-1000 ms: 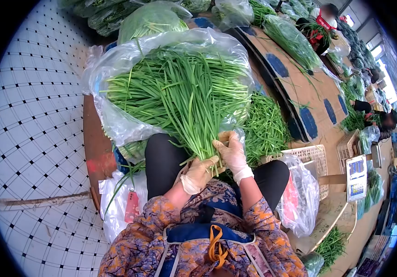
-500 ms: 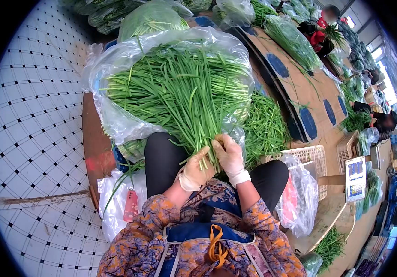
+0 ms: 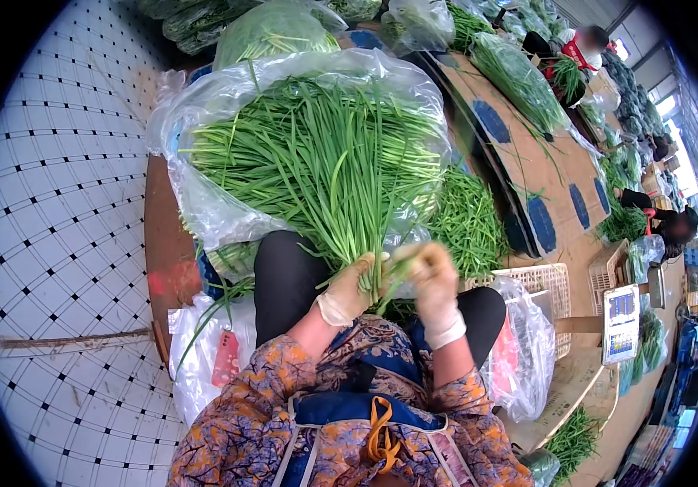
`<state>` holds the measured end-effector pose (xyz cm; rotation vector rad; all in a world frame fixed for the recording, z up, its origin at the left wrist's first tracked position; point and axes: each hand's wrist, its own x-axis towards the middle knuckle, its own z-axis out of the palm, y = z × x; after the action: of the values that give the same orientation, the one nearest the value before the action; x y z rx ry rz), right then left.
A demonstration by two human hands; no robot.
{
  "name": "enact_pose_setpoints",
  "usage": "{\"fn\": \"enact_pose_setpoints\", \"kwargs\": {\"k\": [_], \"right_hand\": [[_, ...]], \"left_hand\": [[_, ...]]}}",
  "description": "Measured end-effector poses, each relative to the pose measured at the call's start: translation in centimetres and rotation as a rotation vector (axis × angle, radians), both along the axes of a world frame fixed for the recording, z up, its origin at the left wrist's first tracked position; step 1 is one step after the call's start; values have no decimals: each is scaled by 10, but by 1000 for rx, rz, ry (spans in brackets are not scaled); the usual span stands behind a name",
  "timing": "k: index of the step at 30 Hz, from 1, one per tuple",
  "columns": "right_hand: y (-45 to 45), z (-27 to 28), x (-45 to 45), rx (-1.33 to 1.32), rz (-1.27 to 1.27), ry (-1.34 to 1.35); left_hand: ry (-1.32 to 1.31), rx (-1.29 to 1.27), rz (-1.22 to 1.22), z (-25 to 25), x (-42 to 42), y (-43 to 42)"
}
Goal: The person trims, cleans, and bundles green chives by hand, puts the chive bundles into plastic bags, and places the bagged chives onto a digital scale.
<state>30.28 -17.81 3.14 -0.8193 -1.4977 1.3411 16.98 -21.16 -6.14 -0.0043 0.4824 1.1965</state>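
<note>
My left hand (image 3: 347, 290), in a pale glove, is closed round the cut ends of a bunch of long green stalks (image 3: 345, 203). The bunch fans out over more stalks lying in an open clear plastic bag (image 3: 223, 219). To its right, my right hand (image 3: 434, 280) is blurred by motion, its fingers drawn together on a few thin green strands (image 3: 400, 268). Loose greens (image 3: 471, 223) lie beyond my right hand, beside the bag.
A pale crate (image 3: 556, 280) and a plastic bag (image 3: 527, 349) are at my right knee, near a scale display (image 3: 621, 323). A pink phone (image 3: 226, 358) lies at the left on white plastic. Two people (image 3: 580, 53) (image 3: 674, 225) handle greens at the right.
My right hand has moved right, away from the bunch, with a few strands between its fingers. My left hand still holds the stalk ends.
</note>
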Motion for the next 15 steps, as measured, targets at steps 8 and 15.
{"fn": "enact_pose_setpoints", "kwargs": {"k": [8, 15], "right_hand": [[25, -5, -1, -300, 11, -149], [22, -24, -28, -95, 180, -665]], "left_hand": [[-46, 201, 36, 10, 4, -5], [-135, 260, 103, 1, 0, -13]]}}
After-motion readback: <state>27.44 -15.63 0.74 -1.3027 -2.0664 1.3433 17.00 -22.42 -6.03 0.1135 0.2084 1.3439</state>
